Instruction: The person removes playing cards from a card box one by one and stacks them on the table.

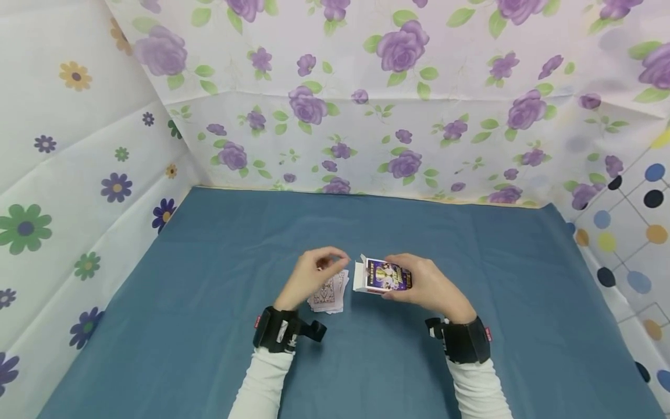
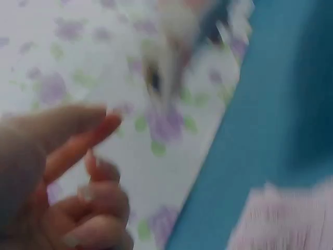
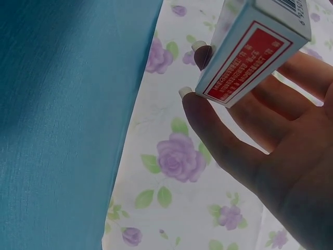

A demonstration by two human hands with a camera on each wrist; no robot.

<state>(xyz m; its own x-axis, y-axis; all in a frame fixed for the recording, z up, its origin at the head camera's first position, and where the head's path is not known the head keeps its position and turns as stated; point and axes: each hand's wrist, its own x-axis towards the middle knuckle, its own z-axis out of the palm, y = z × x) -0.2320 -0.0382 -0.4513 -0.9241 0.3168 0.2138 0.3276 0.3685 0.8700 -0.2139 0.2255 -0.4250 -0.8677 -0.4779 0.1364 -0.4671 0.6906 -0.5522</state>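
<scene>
My right hand (image 1: 426, 285) grips a playing card box (image 1: 388, 275) between thumb and fingers, above the blue cloth. The box has a purple and gold face, and its flap (image 1: 359, 276) stands open at the left end. In the right wrist view the box's red printed end (image 3: 244, 62) shows beside the thumb. My left hand (image 1: 313, 274) hovers left of the box, apart from it, with thumb and index tips close together and no object seen between them. Partly behind that hand lies a stack of playing cards (image 1: 330, 295), backs up; it is blurred in the left wrist view.
A blue cloth (image 1: 220, 250) covers the table. Behind it hangs a white sheet with purple roses (image 1: 309, 105). Patterned sheets also stand at the left (image 1: 57, 169) and right (image 1: 623, 262). Black straps with cameras sit on both wrists.
</scene>
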